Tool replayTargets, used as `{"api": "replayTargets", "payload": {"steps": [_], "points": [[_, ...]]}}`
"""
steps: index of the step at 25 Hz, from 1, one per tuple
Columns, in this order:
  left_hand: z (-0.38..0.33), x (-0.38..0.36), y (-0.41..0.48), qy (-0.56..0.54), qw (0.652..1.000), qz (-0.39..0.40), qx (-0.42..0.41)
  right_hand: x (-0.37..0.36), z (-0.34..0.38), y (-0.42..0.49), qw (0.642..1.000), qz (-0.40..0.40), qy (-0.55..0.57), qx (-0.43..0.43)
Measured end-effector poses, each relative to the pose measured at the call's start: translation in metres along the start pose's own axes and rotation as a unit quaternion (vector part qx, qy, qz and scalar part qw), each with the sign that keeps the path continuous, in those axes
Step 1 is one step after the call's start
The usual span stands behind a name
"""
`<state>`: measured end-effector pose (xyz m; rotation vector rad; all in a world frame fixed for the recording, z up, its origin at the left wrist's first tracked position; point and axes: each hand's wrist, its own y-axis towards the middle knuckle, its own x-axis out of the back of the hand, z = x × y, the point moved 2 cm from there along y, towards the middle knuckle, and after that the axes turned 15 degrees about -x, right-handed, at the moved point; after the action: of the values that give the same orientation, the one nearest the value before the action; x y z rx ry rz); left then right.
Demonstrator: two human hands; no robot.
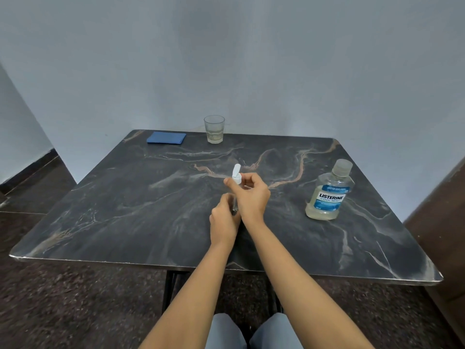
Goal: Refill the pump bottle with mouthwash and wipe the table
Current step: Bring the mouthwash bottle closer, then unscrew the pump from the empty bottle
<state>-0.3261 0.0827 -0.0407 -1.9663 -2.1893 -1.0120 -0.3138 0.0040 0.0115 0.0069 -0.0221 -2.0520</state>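
A small clear pump bottle [234, 204] stands near the middle of the dark marble table [125, 197]. My left hand [224, 220] is wrapped around its body. My right hand [250, 192] pinches the white pump head [236, 173] at the bottle's top. Most of the bottle is hidden by my fingers. A Listerine mouthwash bottle [328, 192] with its clear cap on stands upright to the right, apart from both hands. It holds pale liquid low down. A folded blue cloth [166, 137] lies at the table's far left edge.
A clear drinking glass [214, 129] stands at the far edge, right of the cloth, against a pale wall. A brown piece of furniture [442, 222] borders the table's right side. My knees show below the near edge.
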Motion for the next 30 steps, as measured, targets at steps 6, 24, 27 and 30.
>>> {"api": "replayTargets", "payload": {"steps": [6,24,27,30], "points": [[-0.002,0.001,0.001,0.008,1.0,0.011,0.008,0.007,-0.001,0.003,0.999,0.044,-0.012,0.014],[0.0,-0.001,0.003,0.025,0.999,0.008,0.023,0.013,0.058,0.015,0.988,0.137,0.044,0.048],[0.002,-0.001,0.003,0.011,1.0,0.006,0.029,0.03,0.101,0.032,0.989,0.068,0.105,0.082],[0.004,-0.002,0.003,0.002,1.0,0.005,0.025,0.052,0.108,0.051,0.998,-0.011,0.012,0.055]]}}
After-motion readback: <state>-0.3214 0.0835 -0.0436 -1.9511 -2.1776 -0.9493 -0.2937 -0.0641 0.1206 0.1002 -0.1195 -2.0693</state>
